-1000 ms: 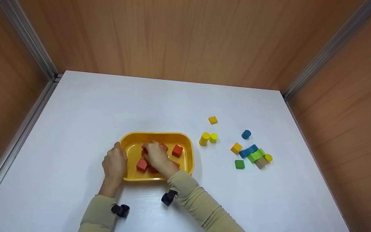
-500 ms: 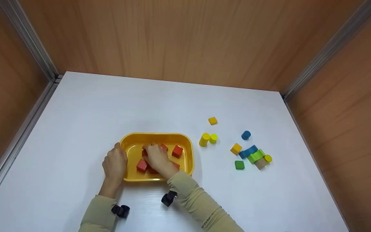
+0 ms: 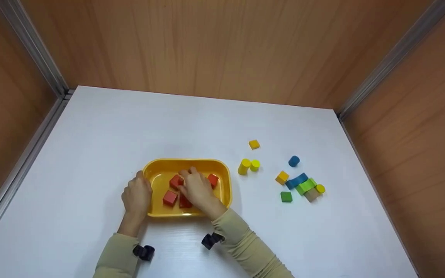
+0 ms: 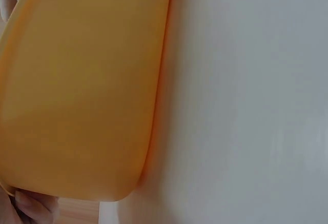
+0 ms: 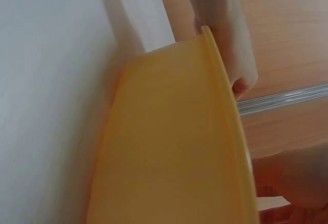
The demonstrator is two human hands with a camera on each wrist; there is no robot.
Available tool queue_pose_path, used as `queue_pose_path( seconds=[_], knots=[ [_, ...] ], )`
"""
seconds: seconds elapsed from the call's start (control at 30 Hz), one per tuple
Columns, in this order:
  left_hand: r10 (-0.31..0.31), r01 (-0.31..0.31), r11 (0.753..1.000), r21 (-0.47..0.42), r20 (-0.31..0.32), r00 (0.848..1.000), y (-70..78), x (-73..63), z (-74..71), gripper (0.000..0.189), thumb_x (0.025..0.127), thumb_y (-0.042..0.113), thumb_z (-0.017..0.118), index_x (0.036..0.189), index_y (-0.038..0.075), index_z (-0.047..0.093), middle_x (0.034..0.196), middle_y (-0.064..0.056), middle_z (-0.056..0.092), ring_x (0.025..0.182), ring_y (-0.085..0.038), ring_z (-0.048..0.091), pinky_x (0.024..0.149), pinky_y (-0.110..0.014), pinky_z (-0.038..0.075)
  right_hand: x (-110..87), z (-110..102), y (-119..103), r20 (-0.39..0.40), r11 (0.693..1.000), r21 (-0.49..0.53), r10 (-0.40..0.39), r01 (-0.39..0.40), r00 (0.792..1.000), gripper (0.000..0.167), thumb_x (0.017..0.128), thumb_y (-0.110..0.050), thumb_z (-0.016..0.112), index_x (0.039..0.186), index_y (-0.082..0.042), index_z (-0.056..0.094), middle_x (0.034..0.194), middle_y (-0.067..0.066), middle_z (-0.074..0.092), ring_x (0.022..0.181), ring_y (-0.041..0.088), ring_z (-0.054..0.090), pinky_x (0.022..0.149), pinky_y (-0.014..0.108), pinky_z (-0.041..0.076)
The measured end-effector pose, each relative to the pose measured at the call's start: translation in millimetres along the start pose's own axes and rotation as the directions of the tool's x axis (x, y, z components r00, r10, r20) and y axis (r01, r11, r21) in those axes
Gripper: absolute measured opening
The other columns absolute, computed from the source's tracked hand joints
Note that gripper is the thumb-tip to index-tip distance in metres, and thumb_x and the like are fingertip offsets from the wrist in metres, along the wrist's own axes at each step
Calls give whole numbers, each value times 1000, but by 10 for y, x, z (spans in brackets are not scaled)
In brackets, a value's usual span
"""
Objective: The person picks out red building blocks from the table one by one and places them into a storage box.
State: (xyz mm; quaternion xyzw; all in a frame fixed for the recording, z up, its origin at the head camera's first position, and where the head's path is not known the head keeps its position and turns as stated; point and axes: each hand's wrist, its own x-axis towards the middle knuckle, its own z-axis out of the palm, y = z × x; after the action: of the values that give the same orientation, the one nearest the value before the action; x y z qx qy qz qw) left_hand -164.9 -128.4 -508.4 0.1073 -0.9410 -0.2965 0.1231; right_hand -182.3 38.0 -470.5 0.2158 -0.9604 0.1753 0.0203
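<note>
A yellow plastic tray (image 3: pixel 185 159) stands on the white table with several red cubes (image 3: pixel 170 198) in it. At its left end, my left hand (image 3: pixel 136 195) grips the rim; the left wrist view shows fingertips at the rim's lower left corner. My right hand (image 3: pixel 199 191) reaches into the tray from the right, thumb and fingers apart. Just left of its fingertips lies one red cube (image 3: pixel 175 181), and another red cube (image 3: pixel 213 180) shows beyond the hand. Whatever lies under the right palm is hidden. The tray wall (image 5: pixel 164 126) blocks much of the right wrist view.
Right of the tray lie yellow cylinders (image 3: pixel 244 166), a yellow block (image 3: pixel 254 144), a blue cylinder (image 3: pixel 294 161) and a green block (image 3: pixel 286 197). An orange cube (image 3: pixel 282 177) sits near a row of blue, green and tan blocks (image 3: pixel 306 187). Wood panels (image 3: pixel 207 46) enclose the table.
My right hand has shifted right inside the tray, uncovering the red cube near its fingertips and covering others that showed before. The left hand stays at the rim.
</note>
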Motion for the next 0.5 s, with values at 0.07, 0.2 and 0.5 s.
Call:
queue_pose_path(
  seconds=[0.07, 0.2, 0.5],
  knots=[
    [1, -1, 1000, 3, -4, 1000, 0, 1, -5, 20, 87, 2, 44, 101, -12, 51, 74, -24, 58, 56, -32, 57, 46, -44, 46, -48, -67, 35, -23, 1000, 27, -8, 8, 1000, 34, 79, -22, 67, 110, -11, 60, 97, 6, 55, 77, 18, 57, 64, 27, 48],
    [7, -7, 1000, 10, -12, 1000, -9, 8, -9, 20, 87, 2, 44, 100, -11, 51, 75, -25, 59, 58, -35, 58, 47, -45, 46, -144, -200, 130, -110, 998, 52, -38, 44, 993, 30, 79, -20, 66, 107, -10, 61, 97, 7, 57, 79, 17, 58, 70, 27, 48],
    [29, -29, 999, 32, -13, 999, 11, -1, -85, 23, 90, 7, 43, 102, -10, 53, 71, -22, 55, 55, -36, 56, 45, -47, 44, -389, -470, 468, -297, 988, 141, -23, 67, 955, 30, 78, -15, 67, 106, -7, 61, 98, 7, 56, 83, 17, 57, 72, 24, 48]
  ],
)
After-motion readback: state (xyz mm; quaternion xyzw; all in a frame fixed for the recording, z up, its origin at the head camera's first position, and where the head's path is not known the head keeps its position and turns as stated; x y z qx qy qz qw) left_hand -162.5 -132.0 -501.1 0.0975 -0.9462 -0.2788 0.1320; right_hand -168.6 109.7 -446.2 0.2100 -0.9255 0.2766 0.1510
